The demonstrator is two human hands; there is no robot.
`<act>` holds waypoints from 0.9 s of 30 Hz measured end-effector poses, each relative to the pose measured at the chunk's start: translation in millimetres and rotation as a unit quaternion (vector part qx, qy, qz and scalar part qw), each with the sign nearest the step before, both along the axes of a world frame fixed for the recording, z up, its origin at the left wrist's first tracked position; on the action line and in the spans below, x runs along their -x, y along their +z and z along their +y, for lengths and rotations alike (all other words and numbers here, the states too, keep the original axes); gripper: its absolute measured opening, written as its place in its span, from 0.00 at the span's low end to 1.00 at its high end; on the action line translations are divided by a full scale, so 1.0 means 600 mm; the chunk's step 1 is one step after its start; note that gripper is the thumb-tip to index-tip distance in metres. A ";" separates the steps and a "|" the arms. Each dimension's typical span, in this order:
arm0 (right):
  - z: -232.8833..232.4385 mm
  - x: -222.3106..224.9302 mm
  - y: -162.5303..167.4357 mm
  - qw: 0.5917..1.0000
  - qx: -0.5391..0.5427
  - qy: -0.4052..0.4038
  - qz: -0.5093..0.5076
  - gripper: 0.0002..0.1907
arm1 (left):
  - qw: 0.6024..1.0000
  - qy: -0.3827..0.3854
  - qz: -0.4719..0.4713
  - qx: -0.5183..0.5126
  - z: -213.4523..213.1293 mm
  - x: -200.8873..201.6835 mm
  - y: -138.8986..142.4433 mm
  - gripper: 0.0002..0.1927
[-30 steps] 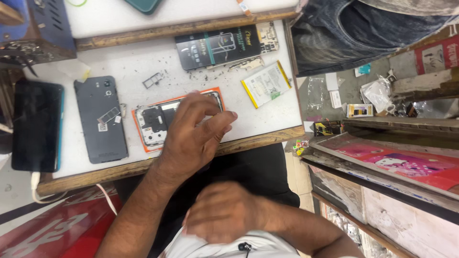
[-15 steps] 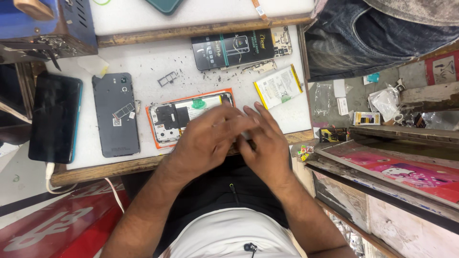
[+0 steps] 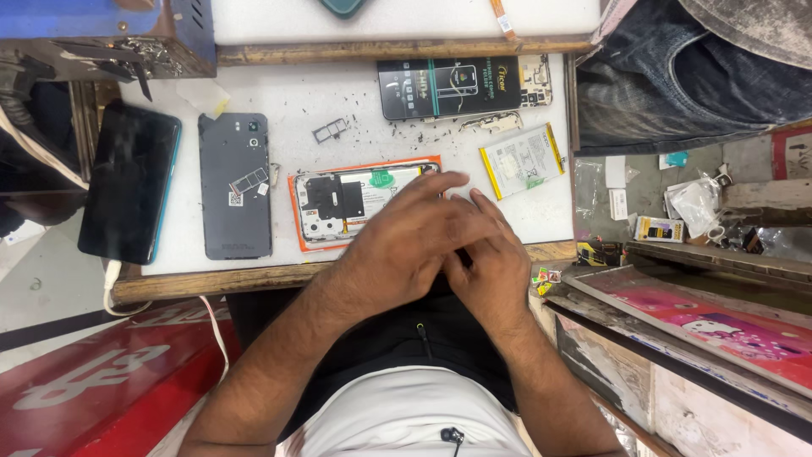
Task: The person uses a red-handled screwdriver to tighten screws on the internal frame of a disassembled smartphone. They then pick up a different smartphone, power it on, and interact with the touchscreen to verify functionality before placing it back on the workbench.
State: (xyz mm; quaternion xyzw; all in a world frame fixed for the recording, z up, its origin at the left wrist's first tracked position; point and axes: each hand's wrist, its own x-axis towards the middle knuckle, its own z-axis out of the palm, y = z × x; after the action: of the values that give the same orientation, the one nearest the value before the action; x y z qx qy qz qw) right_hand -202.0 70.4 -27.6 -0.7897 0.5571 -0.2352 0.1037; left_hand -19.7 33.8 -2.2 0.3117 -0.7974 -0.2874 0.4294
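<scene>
My left hand (image 3: 404, 245) and my right hand (image 3: 491, 269) are pressed together over the front edge of the white work table (image 3: 304, 93). The left hand's fingers lie across the right hand's. Anything held between them is hidden. Just beyond the fingertips lies an opened phone in an orange frame (image 3: 338, 205), its inner boards showing; my left hand covers its right end. To the right of it rests a flat battery with a yellow edge (image 3: 522, 159).
A grey phone back (image 3: 235, 186) and a black phone on a white cable (image 3: 131, 190) lie at the left. A small metal tray (image 3: 330, 130) and a dark box (image 3: 448, 86) sit further back. Another person in jeans (image 3: 677, 76) is at upper right.
My right hand came up from my lap to meet the left hand at the table edge. Both now sit a little further right, clasped more closely.
</scene>
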 end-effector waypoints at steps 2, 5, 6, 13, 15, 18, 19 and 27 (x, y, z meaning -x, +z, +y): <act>0.004 0.000 0.000 1.000 -0.001 -0.014 -0.016 0.23 | 0.999 0.020 -0.026 0.024 0.001 0.005 -0.004 0.29; 0.002 -0.002 -0.004 1.000 0.004 -0.015 -0.007 0.18 | 0.997 0.067 -0.036 0.022 0.002 0.004 -0.004 0.27; 0.000 -0.001 -0.005 1.000 0.006 -0.014 0.004 0.15 | 0.999 0.035 -0.001 -0.009 0.003 0.000 -0.002 0.27; 0.002 -0.003 -0.008 1.000 0.017 -0.004 0.004 0.17 | 0.996 -0.023 0.029 -0.082 0.002 -0.008 0.010 0.22; 0.002 -0.003 -0.007 1.000 0.020 -0.007 0.003 0.18 | 0.998 0.022 -0.041 0.030 0.006 -0.001 0.007 0.25; 0.002 -0.006 -0.004 1.000 0.012 -0.017 -0.009 0.16 | 0.994 0.062 -0.049 0.072 0.016 -0.007 -0.009 0.25; 0.002 -0.007 -0.003 1.000 0.018 -0.012 -0.014 0.18 | 0.994 0.072 -0.037 0.068 0.017 -0.015 -0.017 0.25; 0.000 -0.016 0.012 0.999 0.018 -0.014 -0.042 0.23 | 0.915 0.378 0.127 -0.061 0.065 -0.217 -0.096 0.34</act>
State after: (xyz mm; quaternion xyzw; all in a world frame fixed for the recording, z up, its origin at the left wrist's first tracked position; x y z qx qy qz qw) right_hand -192.3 70.4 -20.7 -0.7731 0.5586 -0.2796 0.1096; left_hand 110.3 72.7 -59.7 0.5763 -0.5400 -0.1892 0.5835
